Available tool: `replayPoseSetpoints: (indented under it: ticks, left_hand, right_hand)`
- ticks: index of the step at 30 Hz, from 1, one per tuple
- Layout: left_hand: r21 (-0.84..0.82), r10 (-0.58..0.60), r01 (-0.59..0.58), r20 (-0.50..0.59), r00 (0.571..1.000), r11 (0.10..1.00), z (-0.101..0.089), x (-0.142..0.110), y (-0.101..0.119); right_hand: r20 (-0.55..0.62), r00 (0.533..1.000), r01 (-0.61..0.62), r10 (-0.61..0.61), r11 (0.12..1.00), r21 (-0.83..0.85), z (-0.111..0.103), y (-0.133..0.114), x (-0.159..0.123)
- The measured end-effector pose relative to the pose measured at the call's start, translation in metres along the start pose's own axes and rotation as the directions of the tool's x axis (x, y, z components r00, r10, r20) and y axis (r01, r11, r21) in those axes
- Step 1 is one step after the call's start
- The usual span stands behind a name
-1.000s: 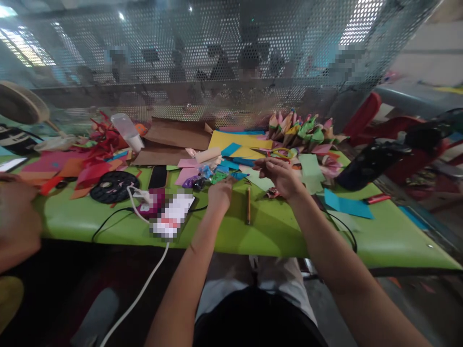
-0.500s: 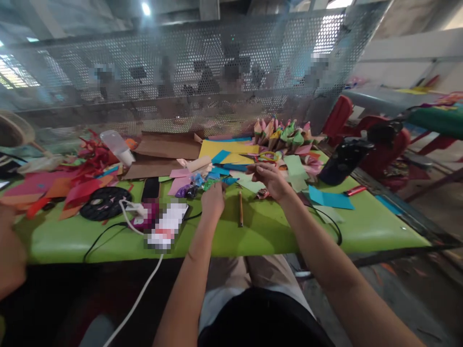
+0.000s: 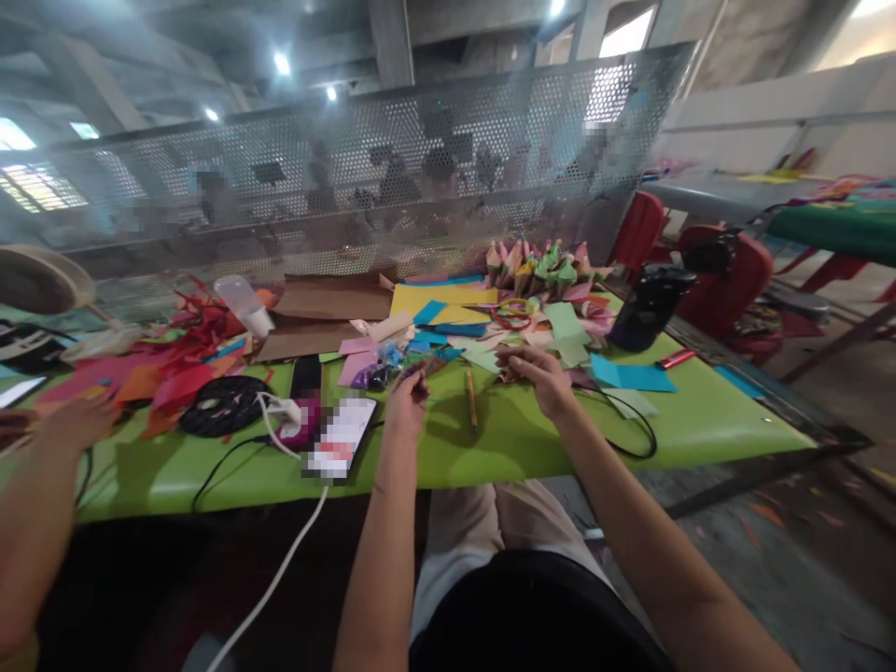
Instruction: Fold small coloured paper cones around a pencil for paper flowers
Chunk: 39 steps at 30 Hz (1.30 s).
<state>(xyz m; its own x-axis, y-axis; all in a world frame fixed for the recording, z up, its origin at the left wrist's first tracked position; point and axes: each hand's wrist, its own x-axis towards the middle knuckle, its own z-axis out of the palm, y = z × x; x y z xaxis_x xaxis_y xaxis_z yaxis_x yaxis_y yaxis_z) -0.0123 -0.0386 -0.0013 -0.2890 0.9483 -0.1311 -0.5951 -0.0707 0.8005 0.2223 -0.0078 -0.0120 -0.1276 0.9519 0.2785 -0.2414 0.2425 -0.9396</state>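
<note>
My left hand [image 3: 408, 397] is closed in a pinch above the green table, with a thin, dark brownish piece [image 3: 442, 366] showing at its fingertips. Just beyond it lie blue, green and purple shiny wrapped bits [image 3: 378, 369]. Over to the right, my right hand [image 3: 538, 373] has its fingers curled together at a small brownish crumpled piece [image 3: 510, 371]; what they grip is too blurred to make out. Between both hands a pencil [image 3: 471, 401] lies on the green tabletop [image 3: 504, 448].
Paper-wrapped cones [image 3: 539, 266] stand at the back, near yellow paper [image 3: 441, 301] and brown card [image 3: 336, 299]. A phone [image 3: 343, 437] with a white cable lies left. At right stand a dark bottle [image 3: 651, 308] and blue paper [image 3: 634, 373]. Another person's hand [image 3: 77, 420] is at far left.
My left hand has drawn slightly nearer me, and a thin brownish piece now shows at its fingers. My right hand's fingers have curled inward. The other person's hand has moved in over the table.
</note>
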Motion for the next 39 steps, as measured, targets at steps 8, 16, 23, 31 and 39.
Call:
replayPoseSetpoints:
  ticks: [8, 16, 23, 31, 39]
  left_hand:
    - [-0.052, -0.06, 0.063, 0.045, 0.997, 0.997, 0.002, -0.002, -0.002]
    - [0.009, -0.074, 0.073, 0.123, 0.99, 0.997, -0.003, -0.007, -0.001]
    - [0.026, -0.059, 0.057, 0.08, 0.995, 0.998, 0.001, -0.007, 0.0]
    - [0.13, 0.073, -0.082, 0.075, 0.995, 0.988, 0.002, -0.019, -0.011]
    - [-0.081, 0.021, -0.01, 0.141, 0.99, 0.997, 0.041, -0.059, -0.043]
  right_hand:
    - [-0.071, 0.997, 0.03, -0.033, 0.999, -0.043, 0.0, 0.001, 0.001]
    - [-0.1, 0.994, 0.041, -0.045, 0.998, -0.038, 0.002, 0.001, 0.0]
    - [-0.083, 0.993, 0.08, -0.089, 0.991, -0.106, 0.003, 0.005, 0.002]
    - [-0.027, 0.979, 0.191, -0.202, 0.957, -0.217, 0.019, 0.005, 0.001]
    - [0.021, 0.912, 0.386, -0.41, 0.838, -0.387, 0.076, -0.014, -0.024]
